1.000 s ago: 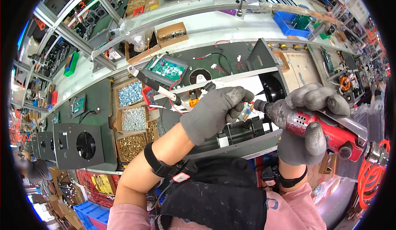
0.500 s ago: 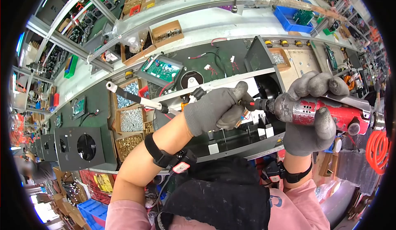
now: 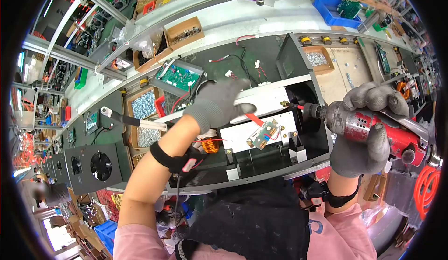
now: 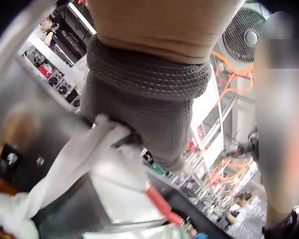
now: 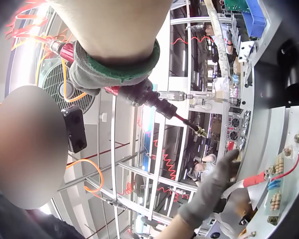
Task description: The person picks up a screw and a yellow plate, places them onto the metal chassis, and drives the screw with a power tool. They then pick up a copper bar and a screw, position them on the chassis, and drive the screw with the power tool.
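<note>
My gloved right hand point(image 3: 368, 129) grips a red pneumatic screwdriver point(image 3: 361, 125), its black chuck pointing left over the grey metal chassis point(image 3: 280, 169). A brass-coloured fastener point(image 5: 200, 131) sits at the bit's tip. My gloved left hand point(image 3: 219, 105) is motion-blurred above the chassis, thumb and fingers apart. Close by its thumb, a red-sleeved cable end point(image 3: 254, 118) runs to a small circuit board point(image 3: 262, 135) on the white plate point(image 3: 228, 133). A thick white cable with a black sleeve and ring lug point(image 3: 126, 118) projects left past my forearm. An orange-wound coil point(image 3: 210, 145) lies below my left hand.
Bins of screws point(image 3: 143, 105) stand at left. A tray with a green circuit board point(image 3: 177, 78) and loose wires point(image 3: 242, 64) lie behind the chassis. A black fan housing point(image 3: 305, 106) fills the chassis's right end. An orange air hose point(image 3: 422, 180) hangs at right.
My left hand has moved left, away from the bit tip, uncovering the circuit board and white plate. The brass-coloured fastener now shows at the tip. The lugged cable has swung down and left.
</note>
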{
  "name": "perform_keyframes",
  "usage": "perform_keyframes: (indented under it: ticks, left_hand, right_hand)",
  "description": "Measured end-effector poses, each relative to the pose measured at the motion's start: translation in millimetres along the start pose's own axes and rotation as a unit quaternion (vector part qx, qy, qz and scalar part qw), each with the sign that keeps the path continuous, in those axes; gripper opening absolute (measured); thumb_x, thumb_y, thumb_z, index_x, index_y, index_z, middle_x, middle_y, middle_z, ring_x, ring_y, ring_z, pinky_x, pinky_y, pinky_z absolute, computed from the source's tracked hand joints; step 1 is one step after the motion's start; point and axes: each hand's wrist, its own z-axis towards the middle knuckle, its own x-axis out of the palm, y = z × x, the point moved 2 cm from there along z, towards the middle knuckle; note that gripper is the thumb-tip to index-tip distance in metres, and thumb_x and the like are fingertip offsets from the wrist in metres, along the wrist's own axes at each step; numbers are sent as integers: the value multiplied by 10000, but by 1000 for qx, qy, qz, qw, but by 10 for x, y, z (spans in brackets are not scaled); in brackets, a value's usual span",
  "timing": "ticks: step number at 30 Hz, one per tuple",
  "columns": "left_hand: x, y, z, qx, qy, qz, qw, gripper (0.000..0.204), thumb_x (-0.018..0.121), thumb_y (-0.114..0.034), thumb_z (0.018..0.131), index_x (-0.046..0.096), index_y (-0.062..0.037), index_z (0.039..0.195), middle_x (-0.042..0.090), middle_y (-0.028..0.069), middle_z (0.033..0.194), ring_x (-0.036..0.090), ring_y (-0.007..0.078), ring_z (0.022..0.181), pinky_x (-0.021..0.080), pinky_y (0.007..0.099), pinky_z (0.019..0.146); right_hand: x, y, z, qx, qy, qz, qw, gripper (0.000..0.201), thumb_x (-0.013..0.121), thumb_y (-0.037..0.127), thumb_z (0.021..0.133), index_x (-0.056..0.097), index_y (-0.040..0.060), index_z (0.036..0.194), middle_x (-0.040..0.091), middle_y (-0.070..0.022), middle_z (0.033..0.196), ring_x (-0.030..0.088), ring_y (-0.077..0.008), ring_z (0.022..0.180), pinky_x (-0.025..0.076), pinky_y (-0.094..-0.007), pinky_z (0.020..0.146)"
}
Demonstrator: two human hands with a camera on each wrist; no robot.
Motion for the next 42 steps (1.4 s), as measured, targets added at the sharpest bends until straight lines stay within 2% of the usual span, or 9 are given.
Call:
perform_keyframes:
  ticks: [7,14,22,27,33,37,39,41,42]
  left_hand:
    - [293,-266,-13,32,-25,156,987,793,579,-567,773,365,-64,1348,538,86,942,550,240,859,429,332,739]
    - [332,-101,141,-57,-46,-3,997,360,584,-352,828,568,-134,1114,580,87,954,579,288,893,480,407,711]
    - [-820,-530,-1265,99,-258,-24,961,202,710,-264,706,625,-120,819,520,18,651,523,227,560,406,332,524]
    - [-778,109,-1684,-276,-414,-15,868,258,732,-321,728,623,-87,737,561,37,586,553,189,537,416,302,515]
    - [-677,405,-1294,-335,-396,-28,854,273,658,-304,817,615,-37,783,626,68,694,585,216,537,431,310,495]
    - [-438,631,-1119,-316,-396,-545,668,231,502,-201,950,562,-6,1059,609,60,804,528,131,621,442,251,544]
    - [-355,691,-1014,-100,-240,-806,532,325,574,-286,915,577,31,985,624,114,864,609,153,737,496,289,623]
    - [-390,588,-956,-138,-205,-735,632,321,557,-319,920,589,-18,1026,598,62,800,587,138,740,494,303,666]
    - [-454,430,-872,-125,-197,-589,774,301,544,-328,923,600,-52,1027,575,50,768,575,151,713,475,304,634]
  right_hand:
    - [-18,-102,74,-5,-24,14,1000,401,589,135,825,495,87,1211,422,-85,950,428,-239,878,462,-381,710]
    - [-108,96,-45,-26,-8,-10,1000,421,621,130,802,495,74,1199,460,-91,944,460,-243,852,429,-371,737]
    - [0,223,-190,-21,-5,-10,1000,422,610,168,815,453,79,1195,411,-97,977,421,-251,863,420,-371,692]
    - [145,182,-185,-36,-17,-23,999,431,628,154,801,447,27,1172,418,-103,945,435,-249,844,420,-374,694]
    - [322,166,-194,-48,27,-35,998,454,604,150,816,458,65,1237,438,-98,913,448,-244,823,409,-369,696]
    - [351,131,-233,-25,-11,-44,999,451,593,150,807,472,57,1231,453,-100,917,459,-242,804,407,-367,688]
    - [333,78,-212,-10,4,-23,1000,438,615,155,776,497,48,1184,398,-74,942,392,-233,866,369,-352,767]
    - [283,0,-186,-31,-25,-64,997,454,608,148,799,471,58,1223,452,-95,913,457,-236,802,403,-374,686]
    - [259,-20,-170,-26,-26,-68,997,454,608,148,799,471,58,1223,452,-95,913,457,-236,802,403,-374,686]
